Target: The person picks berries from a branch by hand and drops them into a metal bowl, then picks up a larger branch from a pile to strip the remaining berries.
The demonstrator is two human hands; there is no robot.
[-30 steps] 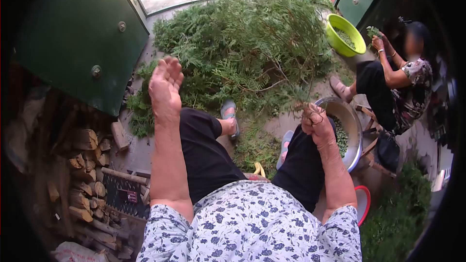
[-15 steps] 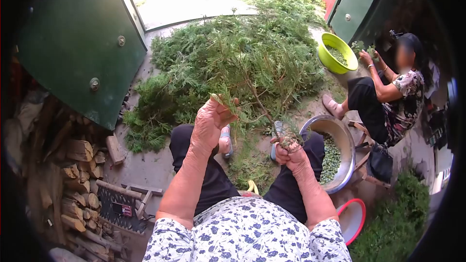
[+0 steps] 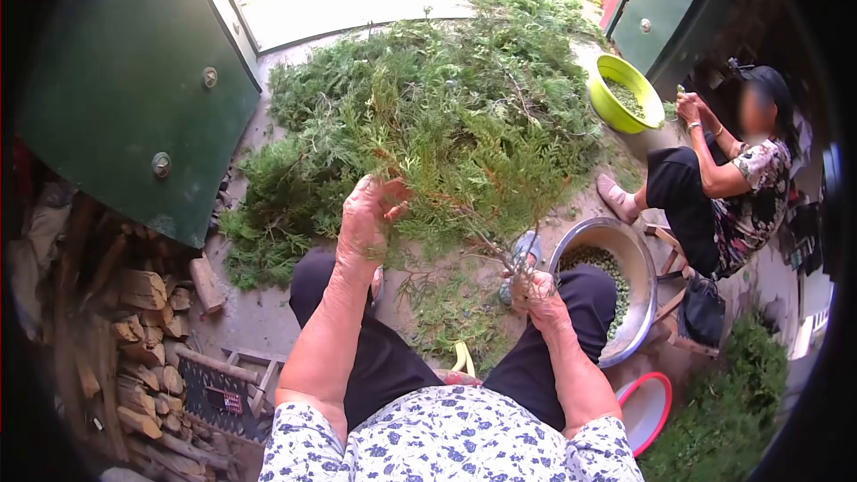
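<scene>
A leafy green branch point(image 3: 482, 174) is held by its stem in my right hand point(image 3: 537, 293), whose fingers are wrapped round it beside my right knee. My left hand point(image 3: 368, 214) is raised at the branch's left side, its fingers partly curled near the leaf tips; whether they pinch a sprig cannot be made out. Beyond both hands lies a big heap of cut green branches point(image 3: 339, 107). Close to my right knee stands a metal basin point(image 3: 638, 303) with small green cones in it.
A co-worker point(image 3: 714, 170) sits at the right by a lime-green basin point(image 3: 614, 110). A red-rimmed bowl point(image 3: 662, 411) and more greenery point(image 3: 741, 411) lie lower right. Stacked firewood point(image 3: 143, 290) and a low stool point(image 3: 219, 384) are at the left, below a green door point(image 3: 134, 98).
My left hand has shifted a little left. The held branch now spreads wider between my hands. My right knee covers more of the metal basin. The co-worker's hands have moved slightly.
</scene>
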